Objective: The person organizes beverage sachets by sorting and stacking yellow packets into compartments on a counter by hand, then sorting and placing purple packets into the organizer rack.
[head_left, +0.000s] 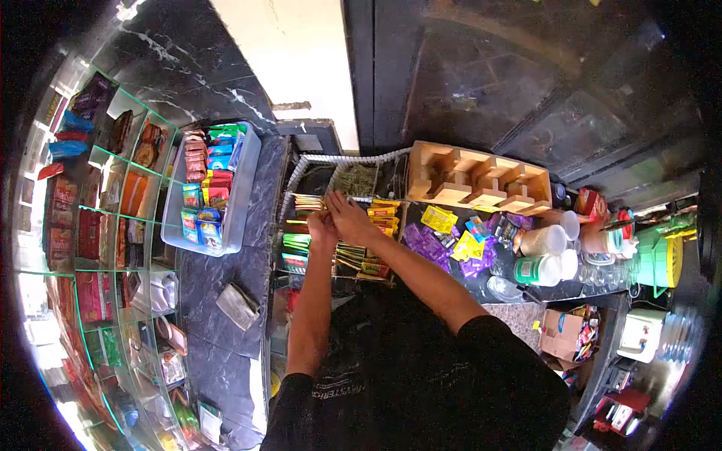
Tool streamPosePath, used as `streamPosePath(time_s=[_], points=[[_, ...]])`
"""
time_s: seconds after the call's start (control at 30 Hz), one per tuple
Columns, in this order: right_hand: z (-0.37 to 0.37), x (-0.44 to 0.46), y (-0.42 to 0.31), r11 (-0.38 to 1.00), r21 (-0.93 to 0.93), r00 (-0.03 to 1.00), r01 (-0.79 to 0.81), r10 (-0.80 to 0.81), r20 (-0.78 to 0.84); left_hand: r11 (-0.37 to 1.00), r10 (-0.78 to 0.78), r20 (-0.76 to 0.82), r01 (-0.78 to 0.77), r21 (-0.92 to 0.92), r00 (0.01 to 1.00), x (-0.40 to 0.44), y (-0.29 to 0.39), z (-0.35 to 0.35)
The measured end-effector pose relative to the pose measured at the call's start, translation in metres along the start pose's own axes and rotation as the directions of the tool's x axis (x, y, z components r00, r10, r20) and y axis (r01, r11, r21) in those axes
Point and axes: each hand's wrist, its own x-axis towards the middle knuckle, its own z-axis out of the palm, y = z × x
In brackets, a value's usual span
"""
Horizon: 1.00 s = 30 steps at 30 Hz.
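Observation:
Both hands meet over a divided rack (387, 161) of upright packets. My left hand (322, 227) has its fingers curled together at the edge of a row of yellowish packets (308, 203); whatever it may hold is hidden. My right hand (347, 216) lies against it, palm down, with its fingers stretched toward the back of the rack. Green packets (296, 243) stand just below my left hand. Yellow and red packets (383, 218) fill the compartment to the right of my right hand. Dry brown material (355, 179) lies in a compartment behind.
A clear tub (244, 203) of sachets stands left, beside glass shelves (120, 214) and a folded cloth (238, 306). To the right are a wooden holder (481, 178), purple sachets (427, 246), yellow sachets (439, 219), jars (543, 240) and a green bucket (653, 259).

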Motion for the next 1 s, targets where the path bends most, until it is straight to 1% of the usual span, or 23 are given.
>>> streamPosePath(time_s=[0.03, 0.1, 0.13, 0.2, 0.23, 0.27, 0.33, 0.4, 0.43, 0.47, 0.5, 0.57, 0.6, 0.63, 0.67, 0.7, 0.73, 0.77, 0.8, 0.87, 0.9, 0.97, 1.0], points=[[-0.007, -0.004, -0.001, 1.0, -0.002, 1.0, -0.008, 0.007, -0.004, 1.0, -0.004, 0.006, 0.004, 0.005, 1.0, 0.003, -0.002, -0.002], [-0.021, -0.011, -0.001, 0.98, 0.182, 0.973, 0.075, -0.032, -0.228, 1.0, -0.029, 0.081, 0.028, 0.009, 0.996, 0.018, -0.005, -0.013], [-0.029, -0.017, 0.002, 0.982, 0.176, 0.972, 0.072, -0.03, -0.232, 1.0, -0.007, 0.166, 0.005, 0.017, 0.986, 0.027, -0.008, -0.02], [-0.047, -0.039, 0.009, 0.881, 0.472, 0.956, 0.005, 0.135, -0.261, 0.998, 0.011, 0.192, -0.023, 0.059, 0.981, 0.011, -0.005, -0.015], [-0.055, -0.053, 0.014, 0.886, 0.463, 0.906, -0.012, 0.206, -0.369, 0.993, 0.031, 0.213, -0.054, 0.101, 0.976, 0.003, -0.003, -0.009], [-0.061, -0.068, 0.022, 0.889, 0.457, 0.84, -0.031, 0.272, -0.47, 0.996, 0.031, 0.105, -0.04, 0.08, 0.994, 0.001, -0.005, -0.004], [-0.053, -0.099, 0.056, 0.832, 0.537, 0.768, -0.143, 0.435, -0.469, 0.992, 0.05, 0.1, -0.061, 0.11, 0.994, 0.015, -0.009, -0.018], [-0.046, -0.145, 0.091, 0.781, 0.457, 0.613, -0.426, 0.621, -0.489, 0.986, 0.067, 0.101, -0.081, 0.146, 0.993, 0.016, -0.011, -0.02], [-0.032, -0.162, 0.109, 0.763, 0.402, 0.617, -0.506, 0.646, -0.449, 0.978, 0.07, 0.066, -0.082, 0.193, 0.995, 0.007, -0.008, -0.015], [-0.02, -0.175, 0.119, 0.744, 0.239, 0.581, -0.623, 0.646, -0.496, 0.968, 0.076, 0.03, -0.081, 0.238, 0.997, -0.001, -0.005, -0.011], [-0.014, -0.186, 0.122, 0.744, 0.24, 0.579, -0.624, 0.647, -0.496, 0.968, 0.076, 0.031, -0.081, 0.239, 0.997, -0.006, -0.003, -0.008], [-0.006, -0.203, 0.131, 0.714, 0.061, 0.617, -0.698, 0.642, -0.456, 0.922, 0.16, 0.298, -0.25, 0.295, 0.941, -0.011, 0.0, 0.002], [0.002, -0.209, 0.136, 0.699, 0.071, 0.63, -0.712, 0.679, -0.377, 0.922, 0.161, 0.303, -0.253, 0.293, 0.939, 0.003, -0.002, -0.008], [0.009, -0.215, 0.143, 0.7, 0.072, 0.629, -0.71, 0.677, -0.382, 0.996, 0.074, 0.672, -0.092, -0.008, 0.737, 0.018, -0.002, -0.017], [0.012, -0.22, 0.147, 0.734, 0.104, 0.649, -0.671, 0.649, -0.397, 0.96, 0.121, 0.915, 0.191, -0.207, 0.385, 0.029, -0.001, -0.026], [0.007, -0.218, 0.145, 0.766, 0.135, 0.667, -0.629, 0.621, -0.412, 0.96, 0.124, 0.916, 0.186, -0.208, 0.382, 0.013, 0.002, -0.014], [0.003, -0.218, 0.143, 0.748, 0.151, 0.634, -0.647, 0.637, -0.44, 0.997, 0.066, 0.648, -0.017, -0.082, 0.759, -0.005, 0.003, -0.005], [0.005, -0.219, 0.145, 0.748, 0.152, 0.633, -0.647, 0.637, -0.44, 0.983, 0.103, 0.231, -0.135, 0.127, 0.967, -0.011, 0.001, -0.006], [0.008, -0.22, 0.149, 0.757, 0.148, 0.635, -0.636, 0.623, -0.457, 0.983, 0.103, 0.232, -0.135, 0.128, 0.967, -0.012, -0.001, -0.007], [0.011, -0.223, 0.156, 0.768, 0.146, 0.638, -0.623, 0.607, -0.474, 0.966, 0.098, 0.175, -0.136, 0.222, 0.98, -0.01, -0.002, -0.012], [0.011, -0.225, 0.159, 0.781, 0.161, 0.649, -0.604, 0.599, -0.469, 0.965, 0.1, 0.174, -0.138, 0.221, 0.98, -0.008, -0.002, -0.017], [0.007, -0.226, 0.159, 0.792, 0.176, 0.66, -0.584, 0.59, -0.465, 0.955, 0.058, 0.052, -0.071, 0.287, 0.997, -0.006, -0.004, -0.025], [-0.004, -0.225, 0.153, 0.777, 0.221, 0.655, -0.589, 0.619, -0.432, 0.955, 0.059, 0.054, -0.072, 0.286, 0.997, -0.017, -0.003, -0.014]])
